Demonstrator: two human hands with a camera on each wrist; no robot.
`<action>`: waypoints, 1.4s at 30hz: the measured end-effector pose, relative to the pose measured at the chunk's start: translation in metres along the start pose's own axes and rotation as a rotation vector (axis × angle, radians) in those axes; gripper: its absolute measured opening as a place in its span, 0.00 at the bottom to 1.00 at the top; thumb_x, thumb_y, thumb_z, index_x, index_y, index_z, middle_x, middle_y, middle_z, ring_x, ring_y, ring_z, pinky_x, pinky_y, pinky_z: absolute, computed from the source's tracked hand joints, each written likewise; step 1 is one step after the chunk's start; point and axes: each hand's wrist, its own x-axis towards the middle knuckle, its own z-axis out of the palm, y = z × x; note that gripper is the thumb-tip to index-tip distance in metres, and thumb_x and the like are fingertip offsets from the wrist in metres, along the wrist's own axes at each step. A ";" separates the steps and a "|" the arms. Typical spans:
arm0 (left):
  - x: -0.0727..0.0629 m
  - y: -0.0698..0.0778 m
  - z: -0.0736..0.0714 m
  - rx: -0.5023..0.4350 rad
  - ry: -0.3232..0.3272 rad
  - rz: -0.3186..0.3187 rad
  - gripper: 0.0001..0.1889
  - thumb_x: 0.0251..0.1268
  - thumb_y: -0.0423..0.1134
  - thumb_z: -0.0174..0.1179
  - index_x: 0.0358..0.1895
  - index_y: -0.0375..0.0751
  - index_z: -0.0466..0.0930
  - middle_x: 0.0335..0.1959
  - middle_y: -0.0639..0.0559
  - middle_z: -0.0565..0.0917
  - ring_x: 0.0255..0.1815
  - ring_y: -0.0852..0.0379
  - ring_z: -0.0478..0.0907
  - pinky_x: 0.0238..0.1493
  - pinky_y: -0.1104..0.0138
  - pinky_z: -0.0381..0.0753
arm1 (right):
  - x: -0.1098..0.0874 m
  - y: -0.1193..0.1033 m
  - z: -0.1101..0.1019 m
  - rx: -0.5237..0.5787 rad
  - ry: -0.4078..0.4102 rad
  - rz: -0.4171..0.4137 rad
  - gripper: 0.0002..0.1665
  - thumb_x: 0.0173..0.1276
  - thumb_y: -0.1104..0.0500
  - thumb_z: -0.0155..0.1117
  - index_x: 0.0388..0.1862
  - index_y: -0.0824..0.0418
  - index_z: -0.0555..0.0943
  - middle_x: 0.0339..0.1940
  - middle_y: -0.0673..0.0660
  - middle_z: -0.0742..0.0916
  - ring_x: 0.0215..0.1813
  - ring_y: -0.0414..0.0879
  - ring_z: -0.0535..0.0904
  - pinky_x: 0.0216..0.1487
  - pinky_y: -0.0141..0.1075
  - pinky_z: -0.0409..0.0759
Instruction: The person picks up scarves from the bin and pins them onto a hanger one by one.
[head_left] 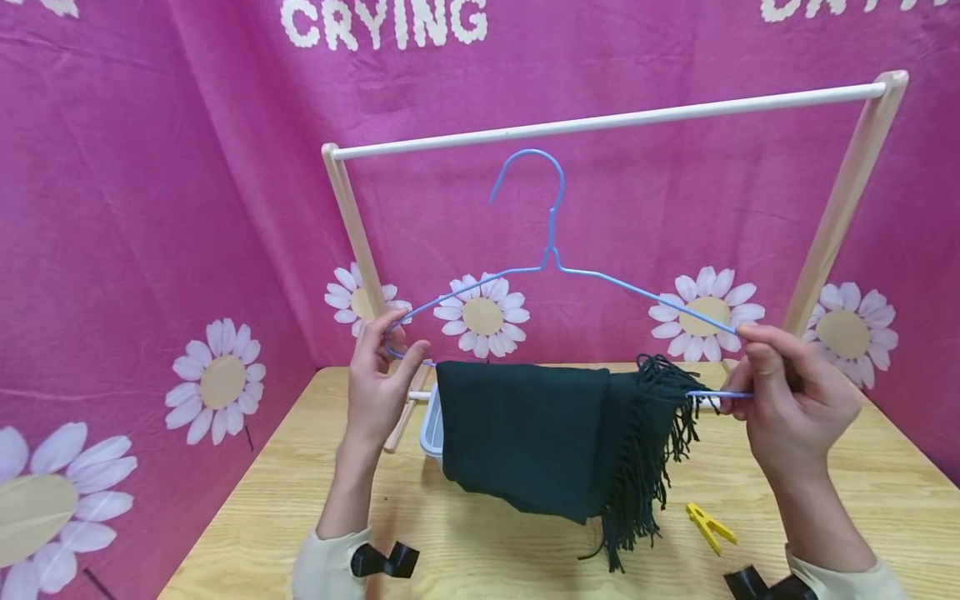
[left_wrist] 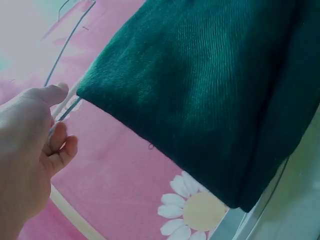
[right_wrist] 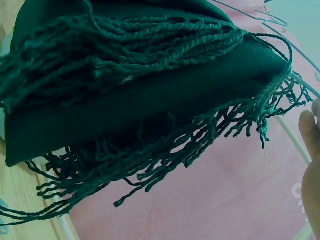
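Note:
A dark green fringed scarf hangs folded over the lower bar of a blue wire clothes hanger. The left hand holds the hanger's left end, its fingers curled about the wire. At the opposite end, the right hand pinches the upper wire between thumb and forefinger, with other fingers at the lower bar. Twisted tassels droop from the scarf's edge on the right. In the left wrist view, the scarf's smooth fold lies just beyond the left hand's fingertips. The hanger's hook stands upright, apart from the rail behind.
Behind the hanger stands a rack with a white rail on wooden posts. A yellow clothespin lies on the wooden table. A pale blue plastic bin is partly hidden by the scarf. Pink flowered cloth surrounds the table.

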 end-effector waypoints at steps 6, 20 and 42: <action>-0.001 0.000 0.002 -0.019 0.043 0.051 0.26 0.57 0.24 0.69 0.60 0.41 0.78 0.32 0.53 0.70 0.27 0.63 0.65 0.24 0.74 0.67 | -0.002 0.003 -0.005 -0.013 -0.046 0.023 0.10 0.65 0.76 0.62 0.37 0.89 0.77 0.11 0.55 0.81 0.13 0.36 0.76 0.11 0.24 0.64; -0.001 0.001 0.007 -0.221 0.342 0.189 0.10 0.56 0.25 0.70 0.41 0.24 0.85 0.20 0.63 0.76 0.16 0.67 0.59 0.16 0.76 0.55 | -0.008 0.011 -0.016 -0.031 -0.196 0.167 0.09 0.67 0.79 0.56 0.44 0.85 0.78 0.15 0.54 0.82 0.13 0.37 0.74 0.10 0.28 0.64; -0.003 -0.007 0.006 -0.097 0.274 0.288 0.11 0.54 0.28 0.72 0.41 0.29 0.88 0.21 0.46 0.82 0.19 0.65 0.64 0.19 0.77 0.62 | 0.000 0.015 -0.037 -0.018 -0.243 0.396 0.13 0.66 0.84 0.50 0.48 0.86 0.77 0.20 0.57 0.82 0.19 0.43 0.78 0.21 0.30 0.78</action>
